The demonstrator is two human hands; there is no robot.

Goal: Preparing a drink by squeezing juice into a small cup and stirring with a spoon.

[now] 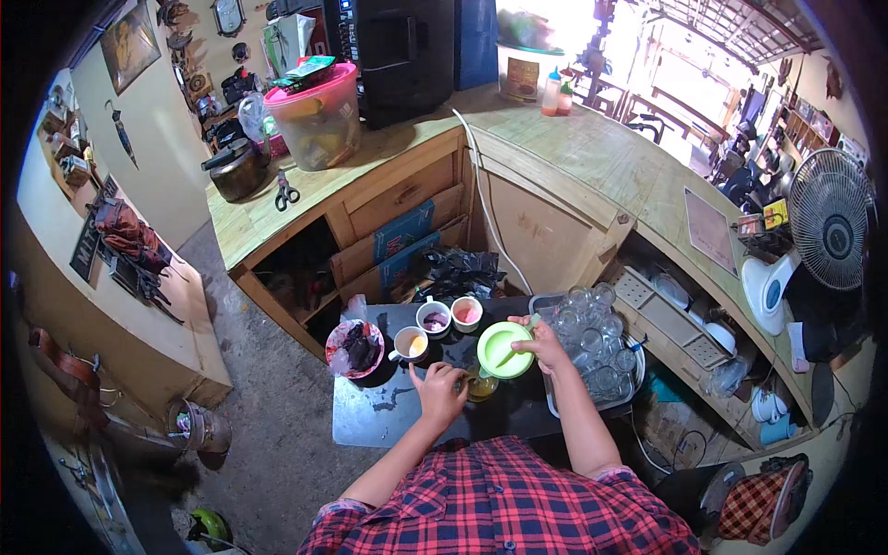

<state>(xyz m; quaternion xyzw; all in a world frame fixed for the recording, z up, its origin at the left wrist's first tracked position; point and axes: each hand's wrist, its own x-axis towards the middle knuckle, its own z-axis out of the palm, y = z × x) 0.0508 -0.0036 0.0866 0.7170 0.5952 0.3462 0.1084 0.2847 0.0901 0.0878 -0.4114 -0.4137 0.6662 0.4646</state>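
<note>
My right hand [545, 347] grips a light green lidded pitcher [501, 352], its thumb resting on the lid. The pitcher tilts over a clear glass cup [481, 390] that has yellowish liquid in it. My left hand [442, 394] pinches the near left side of this cup, its index finger raised. Beyond it stand three white mugs: one with a pale orange round thing [416, 345] inside, one with purple contents [436, 321], and one with pinkish contents [467, 316]. A red-and-white bowl [336, 359] at the left contains a dark plastic bag.
A dark tabletop [374, 423] carries these things. A grey tray [551, 399] of clear glasses [591, 340] stands close to my right forearm. A wooden counter [406, 149] curves around the far side, with scissors [286, 191] and a fan [832, 222] on it. A white cable [492, 215] hangs down it.
</note>
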